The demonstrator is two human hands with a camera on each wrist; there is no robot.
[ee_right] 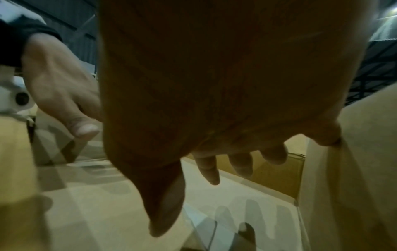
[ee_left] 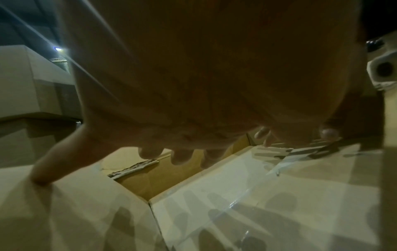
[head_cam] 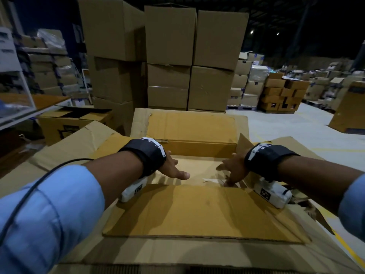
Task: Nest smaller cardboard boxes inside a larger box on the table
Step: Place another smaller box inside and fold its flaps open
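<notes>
The large cardboard box (head_cam: 189, 210) sits open right in front of the person, flaps splayed outward; a smaller cardboard box (head_cam: 197, 165) already lies down inside it, its taped top showing pale. The left hand (head_cam: 173, 169) reaches into the large box from its left side, fingers spread and loose, holding nothing; the right hand (head_cam: 231, 171) comes in from the large box's right side, fingers likewise apart and empty, little finger against the right wall. Beyond the large box's far flap rises a stack of brown cartons (head_cam: 169, 56).
</notes>
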